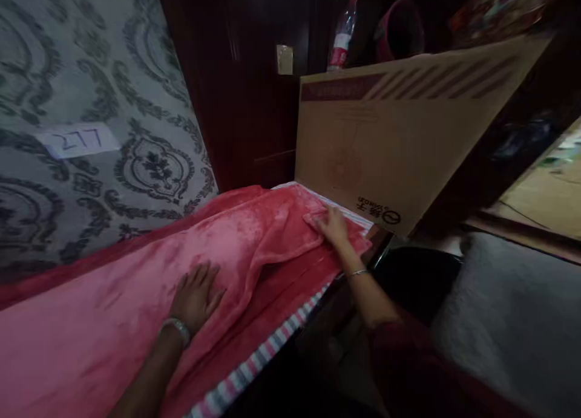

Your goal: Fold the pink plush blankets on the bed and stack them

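Our left hand (196,298) lies on the red blanket (136,291) over the striped sheet (280,335), fingers loosely spread; our right hand (334,225) pinches the blanket's far edge, fingertips blurred.

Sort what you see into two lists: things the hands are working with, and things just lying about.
In use:
- red blanket, left hand flat on it, right hand at its far edge

Lying about:
- cardboard
- bottle
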Tool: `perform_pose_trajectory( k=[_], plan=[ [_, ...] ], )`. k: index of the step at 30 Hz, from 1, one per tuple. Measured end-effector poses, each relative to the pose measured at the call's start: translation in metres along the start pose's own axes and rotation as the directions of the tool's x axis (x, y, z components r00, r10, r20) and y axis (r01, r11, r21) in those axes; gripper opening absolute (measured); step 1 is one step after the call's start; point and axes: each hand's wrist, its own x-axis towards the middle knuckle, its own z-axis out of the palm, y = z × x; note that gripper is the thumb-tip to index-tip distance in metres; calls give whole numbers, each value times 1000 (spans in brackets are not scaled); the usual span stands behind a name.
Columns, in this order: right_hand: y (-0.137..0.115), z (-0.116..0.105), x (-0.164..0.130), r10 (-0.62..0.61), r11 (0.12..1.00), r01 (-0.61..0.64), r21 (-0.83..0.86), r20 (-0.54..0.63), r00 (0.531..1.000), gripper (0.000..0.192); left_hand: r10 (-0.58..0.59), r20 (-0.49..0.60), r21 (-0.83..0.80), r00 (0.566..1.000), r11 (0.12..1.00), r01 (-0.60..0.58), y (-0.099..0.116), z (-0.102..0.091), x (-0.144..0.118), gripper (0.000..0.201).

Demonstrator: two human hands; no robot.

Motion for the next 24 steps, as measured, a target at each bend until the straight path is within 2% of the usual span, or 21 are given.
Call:
perform_pose_trajectory(
  k=[3, 5, 7, 9, 12, 15, 19, 24],
  plan=[
    [-21, 23, -11, 137, 987, -138, 88, 18, 990, 49, 1, -1, 12, 1000, 1000, -1, 0, -3, -2, 62],
    [-18, 27, -10, 257, 958, -253, 138, -9, 966, 36, 0, 5, 23, 1000, 1000, 0, -1, -3, -2, 61],
    [0, 20, -3, 388, 912, -373, 171, -61, 920, 33, -1, 12, 33, 1000, 999, 0, -1, -3, -1, 60],
    [27, 8, 4, 518, 846, -491, 207, -99, 850, 33, 2, 4, 40, 1000, 999, -2, -2, -3, 0, 60],
    [63, -5, 14, 634, 760, -597, 258, -90, 768, 28, 8, -6, 45, 1000, 999, -8, -3, -3, 1, 60],
    [81, -7, 19, 668, 721, -625, 299, -61, 741, 32, 13, -2, 43, 1000, 999, -13, -2, -4, 1, 61],
    [83, -3, 28, 680, 702, -617, 356, -80, 728, 32, 17, -10, 41, 1000, 999, -17, 0, -6, 1, 60],
    [74, -5, 54, 616, 743, -492, 455, -175, 768, 27, 18, 6, 66, 1000, 998, -18, 0, -7, 1, 60]
  ],
)
